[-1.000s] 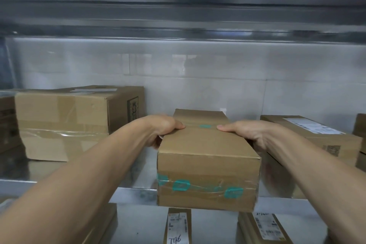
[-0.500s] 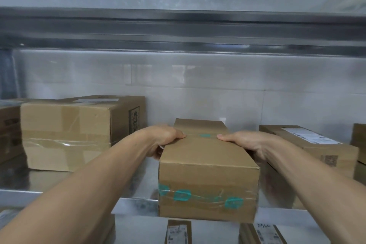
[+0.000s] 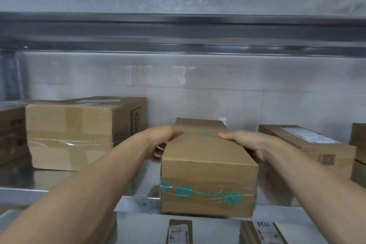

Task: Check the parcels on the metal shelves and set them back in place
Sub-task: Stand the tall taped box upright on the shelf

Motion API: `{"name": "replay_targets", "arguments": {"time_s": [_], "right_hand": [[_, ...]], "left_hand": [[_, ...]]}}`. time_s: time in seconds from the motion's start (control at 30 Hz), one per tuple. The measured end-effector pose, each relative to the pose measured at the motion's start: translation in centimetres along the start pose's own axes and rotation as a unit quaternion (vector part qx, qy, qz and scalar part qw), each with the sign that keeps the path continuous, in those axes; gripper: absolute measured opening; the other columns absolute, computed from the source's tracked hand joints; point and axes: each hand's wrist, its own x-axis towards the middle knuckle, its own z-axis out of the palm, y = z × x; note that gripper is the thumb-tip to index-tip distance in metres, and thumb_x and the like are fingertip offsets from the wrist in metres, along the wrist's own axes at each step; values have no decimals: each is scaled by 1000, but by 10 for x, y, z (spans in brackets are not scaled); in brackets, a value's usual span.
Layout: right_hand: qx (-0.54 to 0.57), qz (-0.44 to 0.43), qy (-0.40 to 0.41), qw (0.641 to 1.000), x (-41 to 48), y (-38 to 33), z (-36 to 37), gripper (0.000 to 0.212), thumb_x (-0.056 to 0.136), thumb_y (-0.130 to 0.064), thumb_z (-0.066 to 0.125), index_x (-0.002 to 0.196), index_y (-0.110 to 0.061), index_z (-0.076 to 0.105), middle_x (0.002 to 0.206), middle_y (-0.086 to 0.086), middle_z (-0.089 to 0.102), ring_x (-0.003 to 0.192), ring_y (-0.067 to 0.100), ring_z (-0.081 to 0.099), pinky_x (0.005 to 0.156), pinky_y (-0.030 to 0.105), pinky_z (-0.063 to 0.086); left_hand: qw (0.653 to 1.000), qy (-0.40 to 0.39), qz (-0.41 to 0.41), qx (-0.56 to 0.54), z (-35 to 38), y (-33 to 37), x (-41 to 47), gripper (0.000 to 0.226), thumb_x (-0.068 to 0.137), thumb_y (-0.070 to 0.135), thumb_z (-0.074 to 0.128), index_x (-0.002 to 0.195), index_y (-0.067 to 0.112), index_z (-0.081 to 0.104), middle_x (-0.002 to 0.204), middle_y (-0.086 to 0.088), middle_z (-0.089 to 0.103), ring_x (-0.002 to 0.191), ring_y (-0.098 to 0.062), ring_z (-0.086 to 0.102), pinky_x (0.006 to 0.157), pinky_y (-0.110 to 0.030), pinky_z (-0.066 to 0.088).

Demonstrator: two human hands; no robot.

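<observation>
Nothing shifts in the head view since half a second ago; both hands still hold the parcel.
Left hand and right hand clamp its sides, thumbs on top. It sits at the metal shelf front edge, between large box and flat box.

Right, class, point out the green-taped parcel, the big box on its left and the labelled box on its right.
green-taped parcel (image 3: 208,180): head view, front face.
big box (image 3: 69,134): head view, front face.
labelled box (image 3: 309,136): head view, white top label.
</observation>
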Motion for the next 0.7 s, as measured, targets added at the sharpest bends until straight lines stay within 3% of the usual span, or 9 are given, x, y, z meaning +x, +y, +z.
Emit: {"name": "replay_targets", "arguments": {"time_s": [0.03, 0.1, 0.2, 0.27, 0.37, 0.47, 0.57, 0.6, 0.7], "right_hand": [[11, 1, 3, 1000, 0, 0, -2, 41, 96, -47, 67, 113, -10, 71, 93, 11, 75, 78, 25, 72, 77, 35, 59], [44, 6, 1, 999, 0, 2, -4, 39, 94, -47, 69, 108, -10, 71, 83, 9, 76, 68, 23, 73, 67, 31, 59], [112, 1, -19, 993, -4, 4, -4, 35, 95, -43, 68, 98, -8, 72, 78, 10, 76, 60, 21, 73, 55, 27, 59], [155, -7, -31, 987, -5, 6, -2, 34, 97, -40, 66, 95, -6, 72, 77, 11, 75, 57, 21, 73, 49, 27, 58], [210, -19, -55, 976, -6, 9, 1, 36, 98, -40, 64, 100, -5, 73, 80, 12, 76, 60, 23, 74, 50, 30, 60], [236, -15, -74, 969, -8, 11, 10, 41, 99, -42, 62, 111, -5, 71, 85, 13, 76, 62, 24, 74, 50, 31, 60], [226, -55, -45, 971, 0, 15, 16, 56, 104, -35, 59, 156, -27, 40, 130, 14, 66, 92, 27, 73, 55, 35, 61], [215, -80, -35, 973, 4, 16, 17, 62, 106, -29, 57, 160, -38, 28, 141, 14, 59, 101, 29, 70, 58, 36, 62], [164, -104, -57, 979, 6, 17, 23, 42, 108, -22, 55, 144, -42, 52, 131, 14, 65, 97, 32, 69, 78, 49, 63]], "left_hand": [[1000, 12, -7, -20, -2, -1, 2, 45, 91, 58, 60, 92, 14, 66, 80, -9, 62, 69, -23, 59, 69, -33, 55], [998, 33, -19, -47, -8, -4, 5, 40, 98, 55, 52, 94, 15, 58, 79, -7, 58, 64, -22, 56, 60, -30, 47], [995, 31, -18, -97, -20, -6, 2, 70, 83, 66, 57, 121, 6, 59, 113, -14, 67, 90, -29, 69, 64, -36, 57], [992, 22, -31, -116, -30, -10, 6, 90, 73, 68, 60, 135, 3, 55, 127, -23, 64, 107, -39, 69, 77, -47, 61], [992, -5, -37, -124, -36, -9, -7, 87, 84, 66, 56, 136, -3, 54, 130, -28, 63, 114, -45, 65, 85, -51, 59], [989, -16, -9, -147, -34, -8, -10, 72, 90, 57, 55, 137, 3, 57, 132, -21, 63, 115, -42, 65, 95, -55, 56], [978, -41, 22, -204, -31, 1, -15, 46, 92, 40, 55, 127, 10, 59, 109, -18, 60, 90, -34, 65, 91, -48, 55], [977, -43, 28, -207, -29, 3, -17, 47, 88, 36, 60, 128, 12, 58, 108, -15, 60, 89, -33, 65, 89, -48, 56], [980, -45, 36, -189, -27, 14, -22, 52, 93, 36, 54, 139, 12, 54, 121, -17, 63, 93, -33, 70, 71, -48, 61]]}}
